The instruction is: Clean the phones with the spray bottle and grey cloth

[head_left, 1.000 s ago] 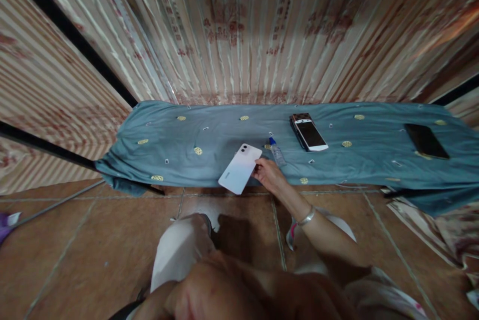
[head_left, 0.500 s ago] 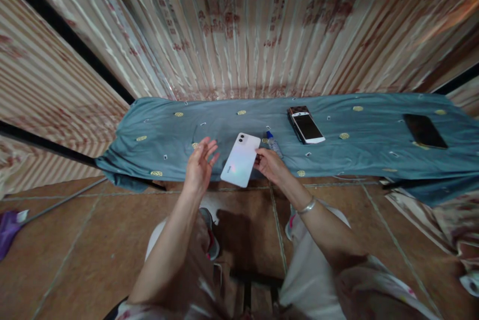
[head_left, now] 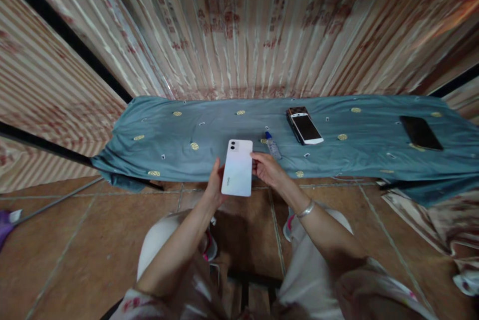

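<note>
At mid-frame, your right hand (head_left: 270,169) pinches a pale phone (head_left: 238,169) near a blue-capped bottle (head_left: 273,147), contents indistinct; whether your left hand (head_left: 214,185) grips too, I can't tell.

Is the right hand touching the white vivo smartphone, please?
Touching. The head view shows the right hand, its fingers closed on the right edge of the white vivo smartphone.

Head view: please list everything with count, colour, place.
Held phone: one, pale, centre
Cloth: one, teal, middle
Bottle: one, clear, on cloth
Second phone: one, white, beside bottle
Item: one, brown, against second phone
Slab: one, black, cloth's right
Curtain: uncounted, beige, behind
Poles: three, black, sides
Floor object: one, purple, far left
Tiles: several, brown, below
Bracelet: one, silver, right wrist
Trousers: one, pale, below
Left fingers: one set, phone's left
Right fingers: one set, phone's right
</note>
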Demonstrator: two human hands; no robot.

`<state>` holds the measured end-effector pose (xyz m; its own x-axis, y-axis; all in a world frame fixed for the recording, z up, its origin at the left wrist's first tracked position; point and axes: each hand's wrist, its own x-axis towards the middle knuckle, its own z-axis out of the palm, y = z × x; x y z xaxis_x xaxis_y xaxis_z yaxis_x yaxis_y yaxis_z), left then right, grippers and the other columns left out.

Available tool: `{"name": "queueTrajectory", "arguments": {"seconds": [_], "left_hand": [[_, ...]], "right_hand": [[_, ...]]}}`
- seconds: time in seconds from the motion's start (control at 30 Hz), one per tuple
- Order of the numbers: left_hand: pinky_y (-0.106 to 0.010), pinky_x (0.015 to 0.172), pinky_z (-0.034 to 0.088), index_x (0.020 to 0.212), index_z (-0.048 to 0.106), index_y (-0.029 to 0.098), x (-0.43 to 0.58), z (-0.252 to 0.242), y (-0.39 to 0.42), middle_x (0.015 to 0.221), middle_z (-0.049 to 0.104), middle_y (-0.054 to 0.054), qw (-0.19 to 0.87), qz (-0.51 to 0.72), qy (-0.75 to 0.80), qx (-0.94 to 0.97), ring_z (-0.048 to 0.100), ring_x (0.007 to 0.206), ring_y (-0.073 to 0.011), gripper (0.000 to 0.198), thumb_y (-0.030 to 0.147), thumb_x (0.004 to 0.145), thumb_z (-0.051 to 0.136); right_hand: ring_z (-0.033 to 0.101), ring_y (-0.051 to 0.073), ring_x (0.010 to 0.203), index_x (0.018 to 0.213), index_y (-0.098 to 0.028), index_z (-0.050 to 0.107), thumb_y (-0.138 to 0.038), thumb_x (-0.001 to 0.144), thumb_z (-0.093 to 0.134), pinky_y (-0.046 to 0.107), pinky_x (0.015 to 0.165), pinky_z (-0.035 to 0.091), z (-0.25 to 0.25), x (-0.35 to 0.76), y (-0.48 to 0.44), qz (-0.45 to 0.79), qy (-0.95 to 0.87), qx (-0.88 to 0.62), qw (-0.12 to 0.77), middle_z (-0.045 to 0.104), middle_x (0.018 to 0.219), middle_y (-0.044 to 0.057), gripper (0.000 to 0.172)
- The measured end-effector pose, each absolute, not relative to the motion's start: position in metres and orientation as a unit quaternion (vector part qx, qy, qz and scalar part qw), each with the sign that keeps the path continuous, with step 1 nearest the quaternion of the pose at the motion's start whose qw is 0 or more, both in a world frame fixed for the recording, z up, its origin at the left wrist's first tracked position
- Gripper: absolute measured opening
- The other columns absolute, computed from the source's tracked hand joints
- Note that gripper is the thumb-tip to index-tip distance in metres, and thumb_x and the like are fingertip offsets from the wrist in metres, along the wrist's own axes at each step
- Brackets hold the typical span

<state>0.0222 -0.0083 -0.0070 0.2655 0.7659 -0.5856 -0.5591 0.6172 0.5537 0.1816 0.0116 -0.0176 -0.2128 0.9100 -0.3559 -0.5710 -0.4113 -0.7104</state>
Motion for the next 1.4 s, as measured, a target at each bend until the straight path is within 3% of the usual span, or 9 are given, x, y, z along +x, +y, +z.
{"name": "queueTrajectory", "arguments": {"seconds": [0.17,0.27,0.5,0.7,0.97,1.1,1.23,1.4], "left_hand": [[-0.044,0.085,0.055,0.115,0.067,0.013,0.028,-0.003,-0.02,0.08,0.077,-0.008,0.818,0.416,0.387,0.093,0.072,0.072,-0.0239,0.058,0.052,0.099,0.027],[-0.05,0.09,0.053,0.112,0.068,0.014,0.03,0.002,-0.025,0.084,0.077,-0.009,0.84,0.399,0.359,0.078,0.073,0.081,-0.0264,0.061,0.057,0.098,0.026],[-0.053,0.086,0.054,0.129,0.059,0.017,0.029,0.01,-0.029,0.1,0.076,-0.013,0.861,0.38,0.331,0.072,0.073,0.09,-0.0318,0.067,0.064,0.095,0.025],[-0.047,0.069,0.058,0.131,0.058,0.012,0.021,-0.002,-0.026,0.091,0.076,-0.014,0.866,0.373,0.322,0.08,0.073,0.072,-0.0299,0.071,0.063,0.095,0.024],[-0.041,0.064,0.059,0.126,0.06,0.006,0.025,-0.003,-0.028,0.102,0.074,-0.021,0.849,0.377,0.352,0.116,0.072,0.068,-0.0255,0.077,0.062,0.096,0.016],[-0.037,0.065,0.059,0.125,0.061,0.009,0.03,-0.005,-0.029,0.09,0.076,-0.015,0.831,0.38,0.389,0.116,0.071,0.064,-0.0223,0.07,0.059,0.097,0.021],[-0.027,0.067,0.057,0.124,0.061,0.011,0.035,-0.006,-0.024,0.083,0.076,-0.008,0.786,0.425,0.441,0.084,0.071,0.065,-0.0168,0.054,0.049,0.1,0.03],[-0.026,0.079,0.058,0.126,0.062,0.016,0.038,-0.006,-0.021,0.093,0.076,-0.009,0.753,0.453,0.468,0.093,0.073,0.089,-0.0197,0.051,0.042,0.101,0.026]], "right_hand": [[0.061,0.01,0.054,0.065,-0.016,0.067,-0.026,0.061,0.084,0.022,0.055,0.053,-0.015,0.176,0.008,0.748,-0.229,-0.38,0.493,0.069,0.061,-0.002,0.02],[0.059,0.009,0.052,0.064,-0.016,0.066,-0.028,0.058,0.086,0.02,0.052,0.051,-0.013,0.177,0.008,0.742,-0.244,-0.381,0.495,0.067,0.058,-0.003,0.024],[0.057,0.009,0.046,0.07,-0.017,0.068,-0.034,0.057,0.087,0.019,0.043,0.046,-0.01,0.182,0.01,0.718,-0.301,-0.405,0.48,0.066,0.058,-0.005,0.028],[0.058,0.01,0.05,0.069,-0.017,0.07,-0.039,0.05,0.09,0.021,0.048,0.048,-0.014,0.186,0.015,0.698,-0.311,-0.406,0.502,0.067,0.059,-0.003,0.036],[0.065,0.015,0.07,0.083,-0.021,0.071,-0.043,0.063,0.082,0.028,0.068,0.054,-0.023,0.2,0.023,0.567,-0.354,-0.436,0.603,0.073,0.079,-0.001,0.031],[0.066,0.018,0.077,0.103,-0.022,0.07,-0.041,0.084,0.063,0.032,0.075,0.055,-0.027,0.184,0.006,0.436,-0.536,-0.482,0.539,0.073,0.086,0.001,0.028],[0.06,0.025,0.114,0.117,-0.021,0.068,-0.027,0.093,0.052,0.045,0.102,0.049,-0.029,0.161,-0.019,0.242,-0.74,-0.426,0.46,0.068,0.121,0.01,0.029],[0.057,0.023,0.118,0.126,-0.02,0.064,-0.018,0.099,0.04,0.041,0.101,0.052,-0.034,0.15,-0.029,0.111,-0.806,-0.394,0.427,0.064,0.126,0.012,0.036]]}}
